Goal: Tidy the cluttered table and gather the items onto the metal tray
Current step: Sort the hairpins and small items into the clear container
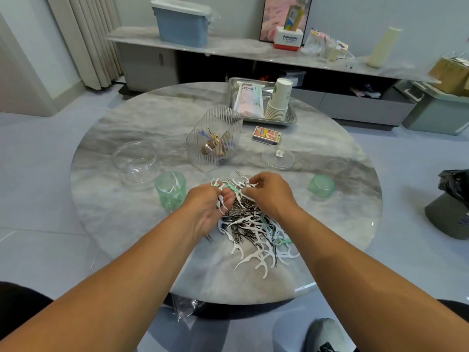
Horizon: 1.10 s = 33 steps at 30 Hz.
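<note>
A tangled pile of white and green floss picks mixed with dark hairpins (pixel 256 235) lies on the round marble table (pixel 127 212) right in front of me. My left hand (pixel 206 208) grips a small bunch of floss picks at the pile's left edge. My right hand (pixel 269 194) pinches a white floss pick at the top of the pile. The metal tray (pixel 291 118) sits at the far side of the table, holding a plastic packet (pixel 247 99) and a stack of paper cups (pixel 279 100).
A green cup with floss picks in it (pixel 170 190) stands left of my hands, its green lid (pixel 321 185) to the right. Also on the table: a clear jar (pixel 135 161), a ribbed clear container (pixel 214 138), a clear lid (pixel 278 158), a small card box (pixel 266 135).
</note>
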Motion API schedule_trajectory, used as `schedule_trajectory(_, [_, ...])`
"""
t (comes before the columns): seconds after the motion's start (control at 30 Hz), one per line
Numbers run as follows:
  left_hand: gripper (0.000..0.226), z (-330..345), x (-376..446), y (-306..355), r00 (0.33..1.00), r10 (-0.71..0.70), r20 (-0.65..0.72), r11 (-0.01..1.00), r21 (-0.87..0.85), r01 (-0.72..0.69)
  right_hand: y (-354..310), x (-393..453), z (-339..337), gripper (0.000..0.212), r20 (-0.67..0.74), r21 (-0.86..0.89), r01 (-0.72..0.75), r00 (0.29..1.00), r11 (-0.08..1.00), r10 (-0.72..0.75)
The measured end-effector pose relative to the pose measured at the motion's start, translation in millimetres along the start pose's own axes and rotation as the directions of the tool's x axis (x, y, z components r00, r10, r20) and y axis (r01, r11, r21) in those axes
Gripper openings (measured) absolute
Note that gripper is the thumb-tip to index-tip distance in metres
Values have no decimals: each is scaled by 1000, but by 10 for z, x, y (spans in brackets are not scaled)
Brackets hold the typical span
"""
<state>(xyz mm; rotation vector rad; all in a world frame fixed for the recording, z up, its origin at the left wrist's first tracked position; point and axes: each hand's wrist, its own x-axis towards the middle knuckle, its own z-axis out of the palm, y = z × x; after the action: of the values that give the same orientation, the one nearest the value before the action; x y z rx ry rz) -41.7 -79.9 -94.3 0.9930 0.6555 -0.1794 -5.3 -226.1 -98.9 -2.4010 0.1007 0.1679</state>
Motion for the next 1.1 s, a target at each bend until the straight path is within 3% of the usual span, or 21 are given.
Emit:
schedule_trajectory(0.07, [20,-11,17,7,1000,-18,0,1000,23,18,-14,-18,62,56,58,-143,14,998,990,-6])
schedule_trajectory(0.1, [18,-8,24,5,1000,-23,1,999,29,23,-27,-29,96,56,71,-193,23,997,981,-9])
schedule_trajectory(0.23, [14,33,73,4,999,-32,8,999,37,32,-30,5,141,24,57,-165,14,998,986,-4])
schedule_trajectory(0.37, [15,45,111,-14,1000,-26,-11,999,37,26,-8,18,132,9,13,-140,28,1000,990,-27])
schedule_trajectory(0.43, [17,47,124,-15,1000,-18,-23,999,27,19,8,20,116,13,-11,-115,44,999,992,-45])
schedule_trajectory(0.5, [17,61,139,-18,1000,-14,-27,999,30,15,31,31,83,16,-25,-47,39,999,998,-41])
schedule_trajectory(0.57, [14,82,157,-29,1000,-11,-20,999,35,12,42,50,42,17,-2,148,11,1000,989,-11])
schedule_trajectory(0.67, [16,130,156,-52,1000,-16,27,1000,17,15,18,47,-24,13,98,444,-78,994,893,38])
schedule_trajectory(0.77, [21,190,125,-67,997,-15,72,999,-28,17,-26,53,-90,10,156,625,-169,984,762,90])
schedule_trajectory(0.87, [34,206,89,-57,995,1,100,997,-74,6,-62,65,-84,15,220,668,-217,971,712,91])
schedule_trajectory(1.0, [29,177,60,-26,995,17,103,998,-68,-10,-159,60,-19,15,234,585,-116,972,803,-30])
schedule_trajectory(1.1, [23,122,63,9,998,12,60,996,-88,-6,-199,127,-5,11,104,503,-51,995,863,-3])
